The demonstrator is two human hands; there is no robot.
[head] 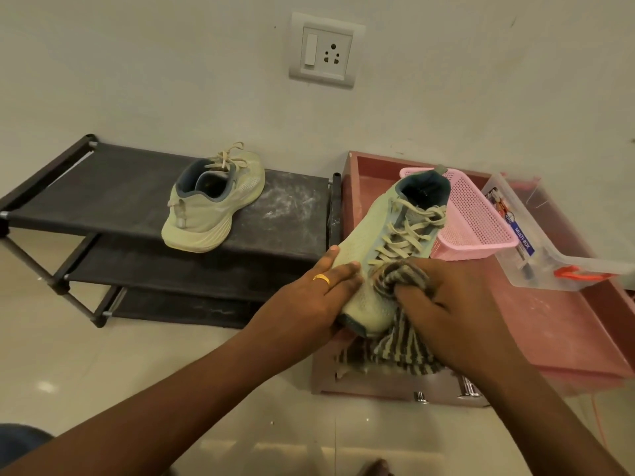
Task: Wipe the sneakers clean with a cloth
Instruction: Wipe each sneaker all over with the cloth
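A pale green sneaker [374, 231] with beige laces is held up in front of me, toe toward me, heel toward the wall. My left hand [316, 297], with a gold ring, grips its toe and left side. My right hand [443, 310] holds a bunched grey-and-cream striped cloth [398, 273] against the upper near the lowest laces; the rest of the cloth hangs below the toe. The second sneaker [213, 204] stands on the top shelf of a dark shoe rack [113, 197], heel toward me.
A pink wooden tray or drawer [567, 331] lies on the floor at right, holding a pink mesh basket [477, 218] and a clear plastic box [543, 266]. A wall socket [326, 51] is above. Pale tiled floor [103, 365] lies at left.
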